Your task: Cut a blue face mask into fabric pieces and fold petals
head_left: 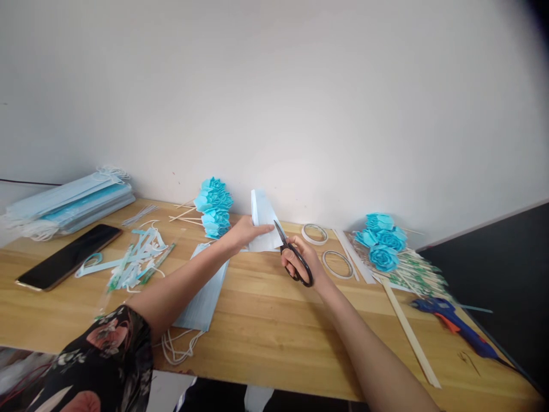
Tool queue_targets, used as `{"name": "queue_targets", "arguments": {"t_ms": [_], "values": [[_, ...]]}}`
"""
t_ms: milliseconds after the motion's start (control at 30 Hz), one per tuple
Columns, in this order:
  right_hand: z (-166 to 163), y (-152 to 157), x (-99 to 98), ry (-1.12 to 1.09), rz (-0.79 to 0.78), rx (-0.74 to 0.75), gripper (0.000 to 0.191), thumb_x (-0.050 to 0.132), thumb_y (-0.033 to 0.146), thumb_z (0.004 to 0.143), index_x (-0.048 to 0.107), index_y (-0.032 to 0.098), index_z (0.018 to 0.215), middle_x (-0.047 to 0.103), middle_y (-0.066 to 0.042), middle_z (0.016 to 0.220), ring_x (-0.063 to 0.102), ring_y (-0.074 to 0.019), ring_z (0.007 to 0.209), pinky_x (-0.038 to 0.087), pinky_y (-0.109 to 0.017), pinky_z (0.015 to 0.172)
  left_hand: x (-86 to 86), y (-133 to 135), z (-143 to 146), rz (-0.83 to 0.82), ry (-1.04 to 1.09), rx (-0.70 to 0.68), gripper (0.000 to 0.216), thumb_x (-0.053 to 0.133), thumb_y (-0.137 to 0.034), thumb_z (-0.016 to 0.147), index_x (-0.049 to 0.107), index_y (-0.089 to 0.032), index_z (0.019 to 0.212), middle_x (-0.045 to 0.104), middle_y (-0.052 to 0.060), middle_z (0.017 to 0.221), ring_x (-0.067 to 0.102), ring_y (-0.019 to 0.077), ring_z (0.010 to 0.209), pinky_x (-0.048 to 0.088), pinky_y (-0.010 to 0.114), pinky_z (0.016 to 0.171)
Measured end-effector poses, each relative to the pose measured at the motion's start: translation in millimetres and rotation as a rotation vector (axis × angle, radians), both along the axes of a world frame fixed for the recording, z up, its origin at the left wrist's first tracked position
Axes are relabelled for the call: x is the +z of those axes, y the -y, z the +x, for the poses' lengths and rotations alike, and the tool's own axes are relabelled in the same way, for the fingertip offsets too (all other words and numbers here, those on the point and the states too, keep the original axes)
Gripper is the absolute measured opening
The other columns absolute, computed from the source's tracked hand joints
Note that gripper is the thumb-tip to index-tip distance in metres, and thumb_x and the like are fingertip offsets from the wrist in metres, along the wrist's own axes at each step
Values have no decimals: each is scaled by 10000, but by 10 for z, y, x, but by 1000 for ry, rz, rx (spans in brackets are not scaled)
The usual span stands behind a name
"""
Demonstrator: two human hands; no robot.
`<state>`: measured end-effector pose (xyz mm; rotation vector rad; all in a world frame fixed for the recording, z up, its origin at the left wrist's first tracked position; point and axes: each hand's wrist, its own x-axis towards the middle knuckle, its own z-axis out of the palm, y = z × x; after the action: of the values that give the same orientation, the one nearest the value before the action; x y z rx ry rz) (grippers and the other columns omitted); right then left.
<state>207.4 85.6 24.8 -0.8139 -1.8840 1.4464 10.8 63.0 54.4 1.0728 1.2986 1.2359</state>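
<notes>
My left hand point(246, 232) grips a folded pale-blue face mask piece point(262, 220) and holds it upright above the wooden table point(274, 326). My right hand point(300, 257) is closed round the black handles of a pair of scissors point(294, 254). The blades point up and left and meet the lower right edge of the mask piece. Under my left forearm lies a flat blue face mask point(206, 297) with white ear loops.
A stack of face masks point(68, 200) and a black phone point(68, 254) lie at the left, beside cut mask scraps point(137, 257). Blue paper-like flowers point(214, 209) stand by the wall, more flowers point(384, 240) on sticks at right. Two tape rolls point(315, 233), a blue glue gun point(454, 323).
</notes>
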Motion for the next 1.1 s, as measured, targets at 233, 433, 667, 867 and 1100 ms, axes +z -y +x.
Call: {"name": "queue_targets", "arguments": {"t_ms": [233, 433, 667, 867, 1100], "values": [[-5, 9, 10, -7, -17, -13, 381, 601, 531, 781, 428, 212, 899, 550, 61, 561, 410, -70, 326, 282, -182, 316, -17, -14, -12, 0, -26, 9, 493, 787, -432, 617, 710, -75, 947, 732, 141, 908, 668, 255, 769, 508, 323, 664], [-13, 17, 11, -11, -23, -19, 389, 602, 536, 777, 423, 212, 899, 551, 62, 556, 408, -66, 322, 284, -175, 308, -35, -25, -17, 0, -7, 3, 497, 793, -432, 609, 708, -76, 944, 732, 144, 921, 671, 259, 779, 515, 329, 674], [-5, 18, 13, -8, -17, -30, 367, 603, 515, 781, 430, 212, 896, 552, 62, 557, 411, -67, 316, 272, -177, 298, 19, 2, -9, 23, -16, 35, 434, 782, -424, 620, 708, -89, 886, 733, 133, 916, 668, 265, 817, 512, 330, 701], [-21, 10, 23, -14, -37, -59, 410, 657, 530, 725, 452, 209, 876, 530, 78, 522, 433, -80, 323, 457, -242, 393, 21, -4, -9, 60, 7, 55, 458, 799, -415, 594, 703, -87, 900, 728, 140, 963, 660, 285, 892, 511, 360, 783], [1, -12, 4, -38, -7, 23, 438, 610, 571, 758, 443, 207, 934, 550, 72, 592, 476, -71, 406, 463, -224, 468, 3, -7, 14, 69, 66, 47, 416, 794, -392, 606, 703, -96, 883, 732, 126, 935, 662, 266, 861, 519, 343, 749]]}}
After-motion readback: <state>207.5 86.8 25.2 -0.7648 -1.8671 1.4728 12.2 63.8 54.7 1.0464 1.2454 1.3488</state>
